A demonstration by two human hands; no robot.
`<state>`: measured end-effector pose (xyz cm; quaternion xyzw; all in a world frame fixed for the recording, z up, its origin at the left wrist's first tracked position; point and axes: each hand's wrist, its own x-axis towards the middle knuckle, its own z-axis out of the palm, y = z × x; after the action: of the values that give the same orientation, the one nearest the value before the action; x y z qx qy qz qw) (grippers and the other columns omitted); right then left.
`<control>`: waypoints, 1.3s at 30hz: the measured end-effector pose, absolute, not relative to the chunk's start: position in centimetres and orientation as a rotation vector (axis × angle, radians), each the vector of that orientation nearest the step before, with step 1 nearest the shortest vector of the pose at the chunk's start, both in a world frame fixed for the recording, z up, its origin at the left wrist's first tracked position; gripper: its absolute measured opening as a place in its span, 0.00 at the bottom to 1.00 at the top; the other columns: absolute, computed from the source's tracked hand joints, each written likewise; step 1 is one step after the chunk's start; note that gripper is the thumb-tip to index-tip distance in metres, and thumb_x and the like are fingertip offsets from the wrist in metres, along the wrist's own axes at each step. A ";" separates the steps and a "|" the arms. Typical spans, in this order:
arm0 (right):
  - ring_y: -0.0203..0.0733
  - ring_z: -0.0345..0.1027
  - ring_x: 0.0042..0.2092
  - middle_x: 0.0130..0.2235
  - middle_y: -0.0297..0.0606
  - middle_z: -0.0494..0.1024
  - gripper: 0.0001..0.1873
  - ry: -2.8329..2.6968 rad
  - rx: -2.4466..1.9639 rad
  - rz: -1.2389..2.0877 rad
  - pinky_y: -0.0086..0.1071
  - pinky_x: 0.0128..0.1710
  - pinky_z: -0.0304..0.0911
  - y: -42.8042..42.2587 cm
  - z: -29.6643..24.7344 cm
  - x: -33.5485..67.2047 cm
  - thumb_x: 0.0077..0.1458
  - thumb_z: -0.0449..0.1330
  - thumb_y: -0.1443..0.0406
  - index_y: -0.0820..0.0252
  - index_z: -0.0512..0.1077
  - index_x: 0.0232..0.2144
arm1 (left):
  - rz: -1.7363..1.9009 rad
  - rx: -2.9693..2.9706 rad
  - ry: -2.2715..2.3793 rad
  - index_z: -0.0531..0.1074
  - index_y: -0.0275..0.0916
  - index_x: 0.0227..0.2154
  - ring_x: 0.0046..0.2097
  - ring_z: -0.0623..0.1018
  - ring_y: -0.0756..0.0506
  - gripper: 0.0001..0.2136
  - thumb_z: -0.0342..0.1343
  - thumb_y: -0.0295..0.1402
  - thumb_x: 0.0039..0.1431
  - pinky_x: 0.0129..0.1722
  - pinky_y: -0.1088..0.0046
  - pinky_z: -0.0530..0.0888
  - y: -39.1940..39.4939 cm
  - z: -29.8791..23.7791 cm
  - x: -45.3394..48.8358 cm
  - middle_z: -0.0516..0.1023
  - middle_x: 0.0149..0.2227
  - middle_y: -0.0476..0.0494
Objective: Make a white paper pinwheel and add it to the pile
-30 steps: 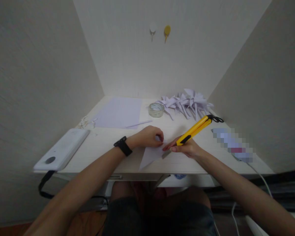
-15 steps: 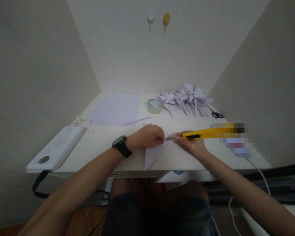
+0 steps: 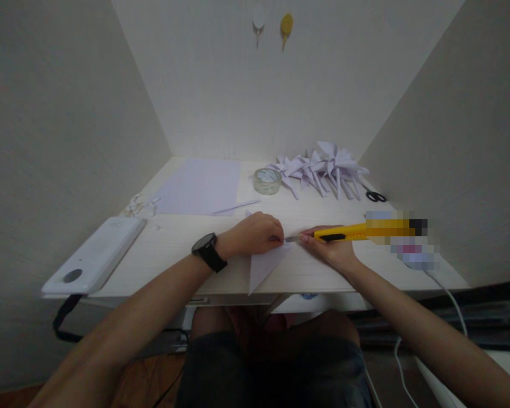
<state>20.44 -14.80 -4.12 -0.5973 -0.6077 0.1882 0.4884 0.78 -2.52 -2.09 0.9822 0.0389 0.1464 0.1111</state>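
A yellow utility knife (image 3: 351, 232) lies in the grip of my right hand (image 3: 331, 246), its blade (image 3: 292, 238) pointing left. The blade's tip is at the right corner of a white folded paper (image 3: 264, 266), close to my left fingertips. My left hand (image 3: 259, 233), with a black watch (image 3: 210, 252) on the wrist, is closed over the paper and holds it against the table. The paper's lower point reaches the table's front edge. My left hand hides the middle of the paper, and the exact contact of blade and paper is too small to make out.
Behind my hands are a roll of clear tape (image 3: 267, 182), a thin paper stick (image 3: 237, 207) and a large white sheet (image 3: 199, 186). Paper pinwheels (image 3: 323, 170) and black-handled scissors (image 3: 375, 196) lie back right. A white device (image 3: 96, 255) sits at left, paper scraps (image 3: 139, 206) behind it.
The knife has shifted slightly left, bringing its blade tip closer to my left fingertips. My left hand keeps its place on the paper. The view has tilted a little.
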 end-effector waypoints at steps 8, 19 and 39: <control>0.47 0.74 0.27 0.26 0.41 0.82 0.11 -1.508 -1.441 0.465 0.40 0.30 0.73 -14.8 -4.0 20.4 0.49 0.66 0.55 0.57 0.80 0.26 | 0.458 2.880 0.070 0.81 0.39 0.33 0.38 0.79 0.47 0.07 0.57 0.27 0.58 0.41 0.70 0.71 -2.5 -2.0 0.7 0.83 0.36 0.44; 0.45 0.73 0.26 0.25 0.37 0.81 0.10 -1.516 -1.446 0.449 0.40 0.31 0.74 -14.9 -3.7 20.2 0.49 0.66 0.56 0.55 0.80 0.25 | 0.432 2.881 0.102 0.81 0.41 0.33 0.39 0.79 0.47 0.07 0.57 0.28 0.59 0.42 0.71 0.71 -2.6 -1.9 0.7 0.83 0.37 0.45; 0.45 0.74 0.25 0.24 0.38 0.81 0.12 -1.568 -1.495 0.356 0.38 0.30 0.74 -15.0 -3.8 20.2 0.52 0.65 0.56 0.56 0.80 0.24 | 0.498 2.981 0.070 0.80 0.38 0.30 0.37 0.79 0.45 0.07 0.57 0.27 0.58 0.41 0.68 0.71 -2.7 -2.4 1.0 0.83 0.36 0.43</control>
<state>20.24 -14.96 -3.81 -0.6061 -0.6358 0.1443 0.4557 0.96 -2.75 -2.36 0.9844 0.0232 0.1643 0.0592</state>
